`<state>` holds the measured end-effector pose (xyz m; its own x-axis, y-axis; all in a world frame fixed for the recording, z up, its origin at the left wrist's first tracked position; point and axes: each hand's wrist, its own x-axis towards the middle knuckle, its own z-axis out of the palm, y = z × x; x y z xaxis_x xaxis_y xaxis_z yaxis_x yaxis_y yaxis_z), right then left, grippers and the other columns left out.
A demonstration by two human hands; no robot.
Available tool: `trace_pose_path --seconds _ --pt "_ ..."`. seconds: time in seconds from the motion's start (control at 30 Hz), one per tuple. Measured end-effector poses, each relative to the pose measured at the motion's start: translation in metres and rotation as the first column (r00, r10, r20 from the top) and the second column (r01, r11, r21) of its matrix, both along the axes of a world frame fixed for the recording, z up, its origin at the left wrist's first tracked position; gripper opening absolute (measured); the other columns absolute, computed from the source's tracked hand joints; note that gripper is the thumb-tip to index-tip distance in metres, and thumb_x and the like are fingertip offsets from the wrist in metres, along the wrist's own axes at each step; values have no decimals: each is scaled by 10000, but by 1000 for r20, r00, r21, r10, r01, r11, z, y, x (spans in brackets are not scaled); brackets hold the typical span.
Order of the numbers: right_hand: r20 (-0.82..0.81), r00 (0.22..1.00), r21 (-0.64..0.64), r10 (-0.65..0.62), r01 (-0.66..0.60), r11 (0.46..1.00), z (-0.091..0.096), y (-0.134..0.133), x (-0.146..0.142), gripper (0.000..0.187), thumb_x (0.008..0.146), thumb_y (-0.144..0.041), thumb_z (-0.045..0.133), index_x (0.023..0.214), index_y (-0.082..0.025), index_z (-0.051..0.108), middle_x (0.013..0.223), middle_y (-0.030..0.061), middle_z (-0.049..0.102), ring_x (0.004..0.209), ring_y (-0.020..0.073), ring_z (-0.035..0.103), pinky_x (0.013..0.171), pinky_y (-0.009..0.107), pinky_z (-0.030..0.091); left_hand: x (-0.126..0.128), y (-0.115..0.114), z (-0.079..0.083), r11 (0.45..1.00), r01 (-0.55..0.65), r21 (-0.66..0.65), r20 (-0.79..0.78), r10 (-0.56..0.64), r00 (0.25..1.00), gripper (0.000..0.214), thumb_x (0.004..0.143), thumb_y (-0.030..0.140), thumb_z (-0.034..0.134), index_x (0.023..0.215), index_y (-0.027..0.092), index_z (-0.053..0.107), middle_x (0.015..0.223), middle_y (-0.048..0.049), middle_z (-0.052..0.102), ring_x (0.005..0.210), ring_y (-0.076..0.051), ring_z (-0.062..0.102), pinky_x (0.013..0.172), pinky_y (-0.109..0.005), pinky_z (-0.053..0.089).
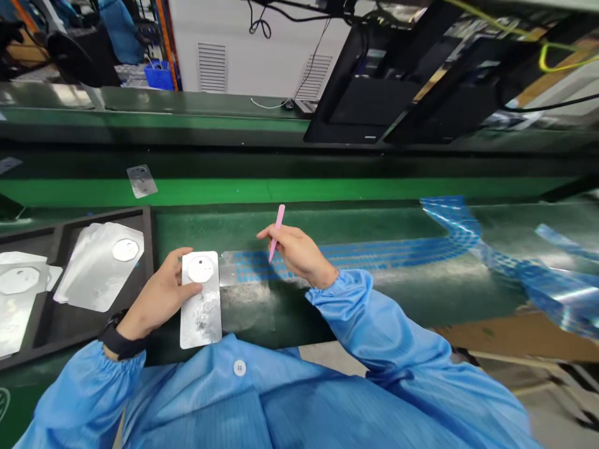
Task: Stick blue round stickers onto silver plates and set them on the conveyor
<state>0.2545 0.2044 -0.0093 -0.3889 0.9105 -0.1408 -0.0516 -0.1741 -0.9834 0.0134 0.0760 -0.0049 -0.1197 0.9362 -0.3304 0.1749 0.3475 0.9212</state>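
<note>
Your worktop (pixel 206 224) is dark green and glossy, with a brighter green band (pixel 327 190) running crosswise beyond both hands. Farther off, ahead of your hands, stands a white vented panel (pixel 266 62); black monitors (pixel 374 100) hang ahead and to the right of your right hand, and a blue bin (pixel 159 76) sits in the room far beyond your left.

Your hands are apart. Your left hand (pixel 159 290) grips the silver plate (pixel 201 318) by its left side, thumb across the face. The plate lies just right of that hand, long axis running away from you, its white round patch at the far end. Your right hand (pixel 297 249) pinches a pink tool (pixel 279 219), slanted, lower tip toward you and slightly left; whether it touches the blue-dotted strip (pixel 374 255) beneath, you can't tell. That strip runs lengthwise to the right, past your right hand. Left of your left hand, a black tray (pixel 148 240) holds more plates (pixel 98 274).
</note>
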Motion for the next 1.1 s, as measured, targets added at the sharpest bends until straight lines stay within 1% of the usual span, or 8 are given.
trace_pose_path --seconds 0.1,0.23,0.4,0.5,0.6,0.8,0.97,1.1 --pt "155 980 -4 121 -122 993 -10 7 -9 235 858 -350 594 761 -147 662 527 -30 534 450 70 460 415 161 394 7 -3 -8 1000 26 -15 -78 -27 997 721 648 333 682 1286 221 364 1129 -81 641 897 -236 674 775 -399 544" --pt "231 945 -59 232 -224 973 -21 19 -31 217 877 -253 609 694 -138 597 577 16 632 491 86 573 458 165 493 20 15 -8 997 71 17 -265 -64 962 644 656 275 659 1249 214 414 1020 -38 660 850 -219 666 807 -391 520" --pt "263 941 -138 212 -181 974 -32 28 -42 175 853 -70 600 689 -128 577 580 23 647 487 100 619 470 181 539 29 34 -16 984 167 67 -490 -114 864 553 650 207 646 1183 184 503 1118 -78 620 1023 -247 616 925 -403 475" --pt "269 943 -168 193 -151 974 -36 28 -40 187 869 -50 570 698 -124 575 585 20 643 485 99 626 467 183 545 29 36 -26 972 230 41 -599 -161 785 510 670 203 636 1168 147 545 1166 -116 590 1120 -269 557 1001 -422 425" --pt "259 947 -173 191 -149 974 -38 27 -39 186 881 -56 561 707 -122 574 595 17 645 484 94 628 470 178 548 27 34 -32 953 303 32 -671 -204 713 458 690 223 637 1141 159 587 1149 -109 594 1124 -285 527 1013 -446 404" --pt "286 935 -187 212 -163 969 -38 28 -39 187 871 -66 582 692 -119 577 594 23 654 497 98 638 465 169 545 24 29 -39 934 355 44 -755 -202 624 402 728 249 638 1128 206 630 1131 -74 595 1104 -284 478 1000 -451 392" --pt "305 928 -162 214 -171 972 -44 28 -38 197 872 -112 599 675 -123 587 567 22 649 471 92 619 452 161 529 28 27 -37 932 362 -8 -789 -229 571 384 758 223 632 1142 242 635 1168 -59 600 1114 -289 451 947 -459 399" --pt "186 959 -204 213 -174 963 -44 30 -35 192 834 -160 658 661 -128 583 544 10 636 468 86 609 460 158 520 31 25 -34 932 362 -31 -812 -234 534 370 788 232 626 1157 247 637 1218 -57 608 1125 -304 446 902 -468 401"
